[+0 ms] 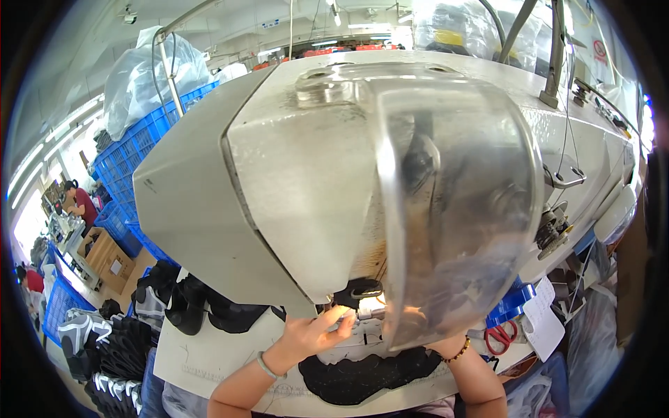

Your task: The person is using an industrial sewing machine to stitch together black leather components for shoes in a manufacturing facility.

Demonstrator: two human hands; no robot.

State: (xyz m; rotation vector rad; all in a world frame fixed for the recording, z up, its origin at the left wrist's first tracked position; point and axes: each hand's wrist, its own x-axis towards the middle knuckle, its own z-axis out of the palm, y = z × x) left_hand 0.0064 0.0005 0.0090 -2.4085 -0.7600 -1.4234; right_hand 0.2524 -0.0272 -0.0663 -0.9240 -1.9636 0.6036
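Blue crates [129,157] stand at the left of a bright workroom in the head view, beyond a large pale sewing machine [300,167] on a white bench [191,352]. Fingers of the left hand [313,336] are bent and raised beneath the machine's head; I can't tell if they pinch anything. The right hand [449,345] is partly behind the clear shield [463,223], its grip unclear. Between the forearms lies a black wavy-edged piece [369,377]; red-handled scissors [500,337] sit to the right.
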